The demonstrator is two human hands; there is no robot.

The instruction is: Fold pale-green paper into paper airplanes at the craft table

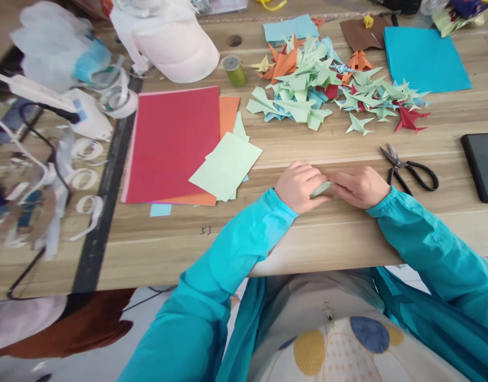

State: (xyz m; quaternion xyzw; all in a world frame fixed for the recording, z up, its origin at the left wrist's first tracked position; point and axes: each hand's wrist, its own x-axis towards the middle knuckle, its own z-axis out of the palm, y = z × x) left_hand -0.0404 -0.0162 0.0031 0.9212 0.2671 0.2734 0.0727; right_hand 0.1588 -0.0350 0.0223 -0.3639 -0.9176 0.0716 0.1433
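Spotted shirt cloth (327, 339) is closest, below and left of the scissors (402, 164). Up and mostly left of the scissors sits a heap of folded paper shapes (303, 79). Red paper (174, 143) lies far left of the scissors. The left hand (300, 187) is curled, thumb and fingers closed around a little green paper (320, 189). The right hand (362, 187), just left of the scissors, seems to pinch its other end. So the paper sits between both hands. To fold well, I think, match the edges, then press the crease flat.
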